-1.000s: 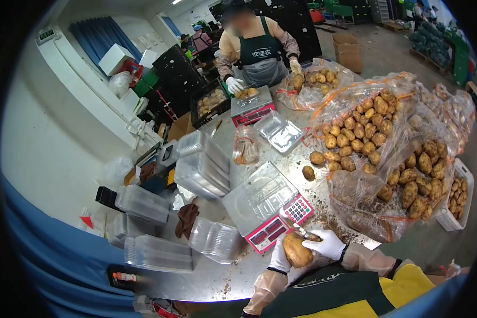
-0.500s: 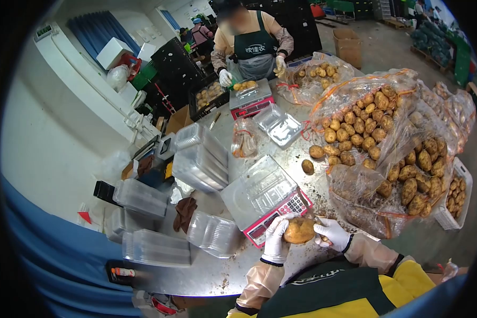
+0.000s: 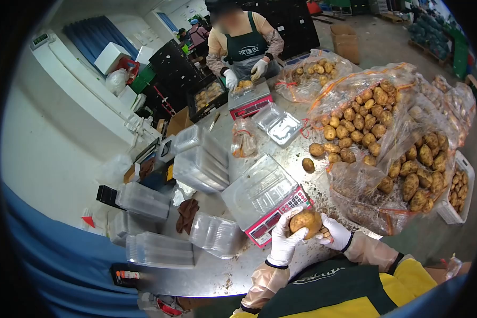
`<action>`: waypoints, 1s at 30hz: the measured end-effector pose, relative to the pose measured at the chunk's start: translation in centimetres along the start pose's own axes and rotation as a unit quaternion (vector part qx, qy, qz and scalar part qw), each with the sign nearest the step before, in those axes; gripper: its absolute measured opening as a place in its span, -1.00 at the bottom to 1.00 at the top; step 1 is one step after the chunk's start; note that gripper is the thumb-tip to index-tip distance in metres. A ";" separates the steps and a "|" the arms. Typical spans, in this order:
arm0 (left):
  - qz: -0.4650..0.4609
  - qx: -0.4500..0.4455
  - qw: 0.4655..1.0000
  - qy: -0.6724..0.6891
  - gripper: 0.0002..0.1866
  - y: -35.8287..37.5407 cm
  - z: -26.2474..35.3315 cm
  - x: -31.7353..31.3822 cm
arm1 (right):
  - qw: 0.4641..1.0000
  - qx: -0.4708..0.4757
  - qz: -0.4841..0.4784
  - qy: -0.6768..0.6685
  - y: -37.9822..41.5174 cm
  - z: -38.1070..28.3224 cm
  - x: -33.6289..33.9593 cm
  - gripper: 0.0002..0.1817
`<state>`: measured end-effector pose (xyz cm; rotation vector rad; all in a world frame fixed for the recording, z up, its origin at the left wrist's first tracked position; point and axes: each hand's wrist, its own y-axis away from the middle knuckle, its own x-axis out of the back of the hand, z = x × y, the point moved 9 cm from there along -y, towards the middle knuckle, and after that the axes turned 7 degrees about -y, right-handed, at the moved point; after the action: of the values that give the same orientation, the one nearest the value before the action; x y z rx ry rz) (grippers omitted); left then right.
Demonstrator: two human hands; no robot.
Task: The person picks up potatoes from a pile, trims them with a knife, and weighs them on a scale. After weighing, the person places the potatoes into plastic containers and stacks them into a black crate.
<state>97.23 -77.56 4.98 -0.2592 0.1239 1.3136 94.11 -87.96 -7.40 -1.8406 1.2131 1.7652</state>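
Observation:
My left hand, in a white glove, grips a large brown potato, with the thumb across its near side. My right hand, also gloved, is curled close against the potato's right side. Its fingertips look soiled, and whatever lies within them is too small to make out. Just beyond the hands sits a red-edged digital scale with an open clear plastic box on its plate. A single potato lies on the metal table behind the scale's right side.
Large clear bags of potatoes cover the right side. A white crate of potatoes stands beyond them. Stacked clear boxes and a brown cloth are on the left. Across the table, a co-worker handles potatoes at a second scale.
My left thumb has come round the potato's near side, and the potato has turned and shifted slightly right. The co-worker's hand on the right has moved in toward their scale.

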 end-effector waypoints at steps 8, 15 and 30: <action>0.027 -0.011 1.000 0.003 -0.68 0.1 -0.8 0.5 | 1.000 0.009 0.013 0.016 0.2 -0.6 0.6 -0.60; 0.019 -0.038 0.994 -0.097 -0.90 -0.2 -0.8 1.2 | 0.997 0.035 0.065 -0.003 0.2 -0.8 1.3 -0.63; -0.048 0.298 0.952 -0.046 -0.13 0.9 -7.5 2.7 | 0.936 0.195 0.171 0.236 1.9 -6.9 0.8 -0.63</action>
<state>97.49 -76.80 -3.03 0.3081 0.4137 1.1321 97.18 -94.32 -6.23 -1.9445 2.0025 1.1150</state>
